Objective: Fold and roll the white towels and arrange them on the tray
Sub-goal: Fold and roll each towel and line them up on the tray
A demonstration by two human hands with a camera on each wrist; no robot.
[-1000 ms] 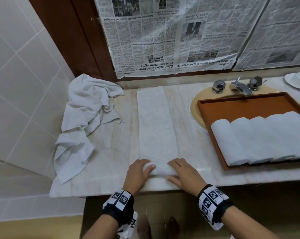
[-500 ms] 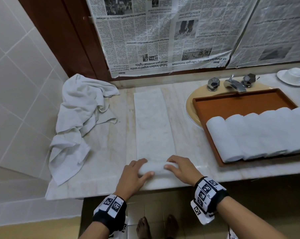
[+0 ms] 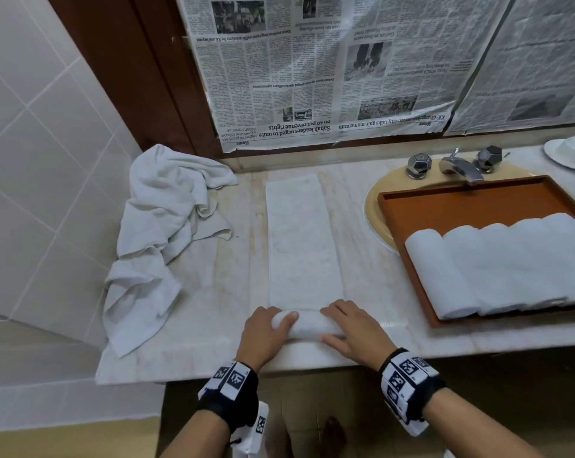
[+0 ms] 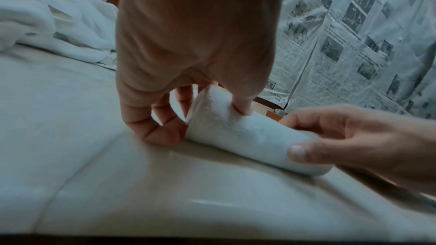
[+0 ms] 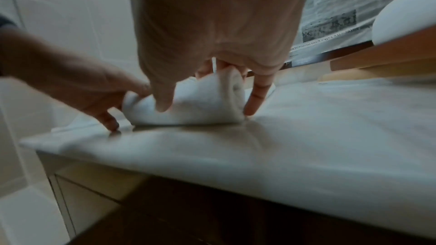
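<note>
— The fingers [image 4: 162,129] of the left hand [image 3: 266,335]: what are they doing?

— Curled round the left end of the rolled part of the folded towel [image 3: 299,246], thumb on top, fingertips down on the counter [image 3: 388,292]. The right hand [image 3: 352,332] clamps the other end the same way, its fingers [image 5: 257,96] beside the roll's open end.

— And the towel itself?

— The roll lies at the counter's near edge; the rest stretches flat away from it toward the newspaper [image 3: 312,77] on the wall. How many turns are wound, I cannot tell; the palms cover much of it.

— Farther out?

— Right, the brown tray [image 3: 471,206] sits over the basin [image 3: 378,206], holding rolled towels [image 3: 497,266] side by side; the row is cut off by the frame edge, so no count. Left, a crumpled towel pile [image 3: 153,233] rests against the tiled wall. Behind the tray, the tap [image 3: 458,166]; at the far right, a white dish [image 3: 573,150], partly cropped.
</note>
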